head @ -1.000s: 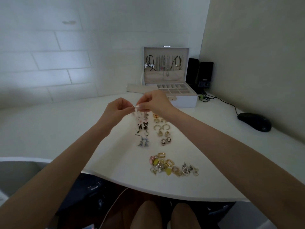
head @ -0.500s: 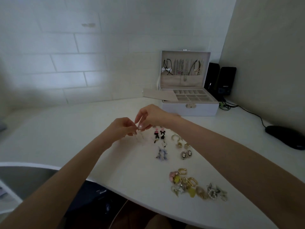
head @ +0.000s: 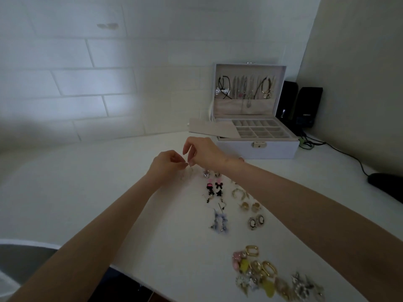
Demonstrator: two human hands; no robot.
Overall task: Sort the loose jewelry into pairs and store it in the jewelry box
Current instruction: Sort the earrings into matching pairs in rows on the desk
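My left hand (head: 166,163) and my right hand (head: 204,152) meet fingertip to fingertip above the white table (head: 87,192), pinching a small pale piece of jewelry too faint to make out. Below them lie paired earrings in rows: black-and-pink bows (head: 214,188), a blue cluster pair (head: 220,221), gold hoops (head: 239,194), cameo pieces (head: 256,221). A loose heap of jewelry (head: 268,273) sits near the table's front edge. The open jewelry box (head: 257,136) stands behind my right hand, necklaces hanging in its lid.
A loose beige tray (head: 214,128) leans over the box's left edge. Two black speakers (head: 303,105) stand right of the box, with a cable running to a black mouse (head: 387,186). The table's curved front edge drops off at lower left.
The view has shifted left and down, so the box and jewelry sit further right. Both hands have lowered towards the table left of the paired rows, still pinched together.
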